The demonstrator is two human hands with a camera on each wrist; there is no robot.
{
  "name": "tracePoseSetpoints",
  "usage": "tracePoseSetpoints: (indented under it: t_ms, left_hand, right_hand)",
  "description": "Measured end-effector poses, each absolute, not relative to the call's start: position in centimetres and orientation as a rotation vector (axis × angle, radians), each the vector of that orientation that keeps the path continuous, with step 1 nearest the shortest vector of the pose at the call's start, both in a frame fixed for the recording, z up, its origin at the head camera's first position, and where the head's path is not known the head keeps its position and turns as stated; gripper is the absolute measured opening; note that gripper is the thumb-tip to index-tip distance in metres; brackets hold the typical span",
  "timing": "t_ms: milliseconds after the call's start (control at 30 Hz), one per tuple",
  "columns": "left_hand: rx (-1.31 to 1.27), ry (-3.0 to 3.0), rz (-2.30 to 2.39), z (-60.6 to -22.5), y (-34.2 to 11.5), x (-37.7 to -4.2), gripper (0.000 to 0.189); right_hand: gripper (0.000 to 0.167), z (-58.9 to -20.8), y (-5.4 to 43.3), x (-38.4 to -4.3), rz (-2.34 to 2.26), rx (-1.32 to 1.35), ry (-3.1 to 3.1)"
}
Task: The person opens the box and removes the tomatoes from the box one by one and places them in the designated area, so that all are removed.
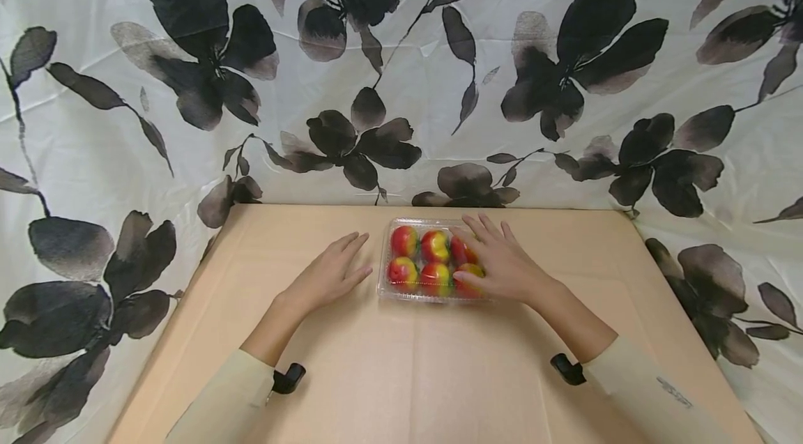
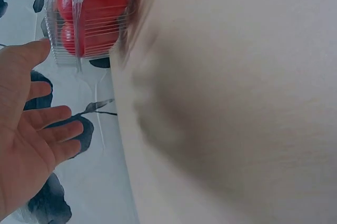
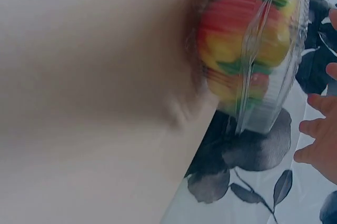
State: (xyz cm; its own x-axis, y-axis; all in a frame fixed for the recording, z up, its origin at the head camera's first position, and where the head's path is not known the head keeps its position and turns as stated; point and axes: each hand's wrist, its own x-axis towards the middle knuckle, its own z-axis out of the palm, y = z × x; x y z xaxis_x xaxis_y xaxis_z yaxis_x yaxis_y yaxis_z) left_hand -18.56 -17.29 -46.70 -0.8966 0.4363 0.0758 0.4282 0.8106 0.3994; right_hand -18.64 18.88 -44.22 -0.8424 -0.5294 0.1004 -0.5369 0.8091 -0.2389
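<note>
A clear plastic clamshell box (image 1: pixel 401 295) lies closed near the table's far edge, with several red-and-yellow fruits (image 1: pixel 435 247) in two rows inside. My right hand (image 1: pixel 505 263) is spread over the box's right end, overlapping the fruits there in the head view. To the left of the box, my left hand (image 1: pixel 329 273) is held with fingers extended and nothing in it. In the left wrist view the left palm (image 2: pixel 21 145) shows beside the ribbed box wall. Loosely spread fingers (image 3: pixel 310 127) of the right hand stand apart from the box in the right wrist view.
The tan tabletop (image 1: pixel 389 374) runs from the box toward me. Behind it hangs a white cloth (image 1: pixel 452 172) with dark flower prints, reaching down both sides. A black wrist camera (image 1: pixel 288 379) sits at the left cuff, another black camera (image 1: pixel 568 369) at the right.
</note>
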Motion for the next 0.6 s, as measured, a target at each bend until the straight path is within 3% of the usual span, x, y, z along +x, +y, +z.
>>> tracePoseSetpoints:
  t_ms: [600]
  left_hand:
    - [0.656,2.624,1.222,-48.3,-17.4,-18.4,0.057]
  right_hand:
    - [0.074,-44.6,14.9,-18.9,0.396,1.188,-2.879]
